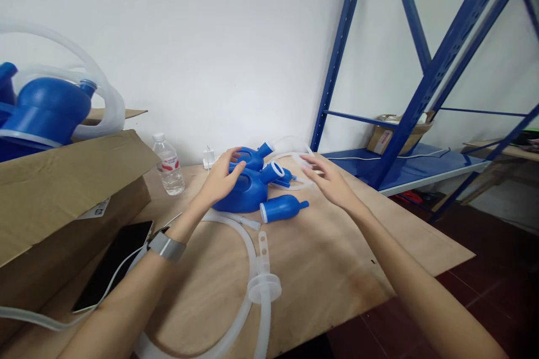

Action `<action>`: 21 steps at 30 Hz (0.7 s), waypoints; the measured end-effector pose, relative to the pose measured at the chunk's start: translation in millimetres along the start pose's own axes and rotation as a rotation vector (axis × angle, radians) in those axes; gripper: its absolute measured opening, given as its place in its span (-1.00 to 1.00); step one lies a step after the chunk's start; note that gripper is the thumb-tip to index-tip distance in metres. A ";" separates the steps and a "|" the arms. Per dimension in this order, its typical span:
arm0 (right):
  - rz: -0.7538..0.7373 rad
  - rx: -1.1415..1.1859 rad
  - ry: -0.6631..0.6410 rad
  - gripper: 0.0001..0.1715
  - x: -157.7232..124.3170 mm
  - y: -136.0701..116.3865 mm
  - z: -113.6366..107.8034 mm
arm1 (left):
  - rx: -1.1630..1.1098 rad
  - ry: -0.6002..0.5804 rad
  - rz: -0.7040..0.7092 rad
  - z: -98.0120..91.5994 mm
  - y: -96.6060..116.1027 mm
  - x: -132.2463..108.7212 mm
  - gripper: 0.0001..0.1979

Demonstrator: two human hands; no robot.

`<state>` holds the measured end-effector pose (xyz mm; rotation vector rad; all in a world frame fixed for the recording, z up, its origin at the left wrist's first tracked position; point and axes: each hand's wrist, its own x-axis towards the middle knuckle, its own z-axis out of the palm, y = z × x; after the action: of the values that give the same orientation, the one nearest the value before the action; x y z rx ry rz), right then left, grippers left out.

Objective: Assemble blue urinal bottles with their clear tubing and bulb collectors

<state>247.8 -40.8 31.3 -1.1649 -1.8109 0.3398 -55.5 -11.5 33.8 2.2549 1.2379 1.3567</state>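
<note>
Near you, a clear hose (252, 252) is curving across the bottom centre. Beyond it, mid-frame, a small blue bottle (283, 208) is lying beside a blue jug (249, 201). Your left hand (224, 175) is poised over this jug, beside a farther jug (253, 159); I cannot tell whether it is gripping. Right of centre, your right hand (330, 180) is hovering open, empty.

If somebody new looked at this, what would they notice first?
Probably the bright blue bottles on the table, mid-picture, by the left hand. Then the tall blue shelf frame on the right, and the cardboard box on the left with blue containers sticking out.
</note>
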 end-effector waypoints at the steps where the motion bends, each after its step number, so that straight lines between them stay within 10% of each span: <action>1: -0.077 0.018 -0.046 -0.50 3.9 -18.7 9.8 | -0.072 -0.038 0.010 -5.2 4.7 -2.5 -0.47; 10: -0.074 0.322 -0.332 -0.27 17.9 -60.9 94.8 | -0.051 -0.373 0.142 -36.9 37.5 -11.5 -0.56; 14: -0.172 0.201 -0.403 -0.20 21.6 -81.4 67.7 | -0.127 -0.373 -0.009 -44.7 27.4 -5.2 -0.63; 21: -0.508 -0.173 -0.448 -0.73 -35.3 -191.5 -6.2 | 0.027 -0.308 -0.144 -42.2 3.7 -3.8 -0.53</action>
<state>148.0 -169.7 138.1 -0.7302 -2.4911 0.1517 -88.6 -25.6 56.6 2.2367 1.2841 0.9063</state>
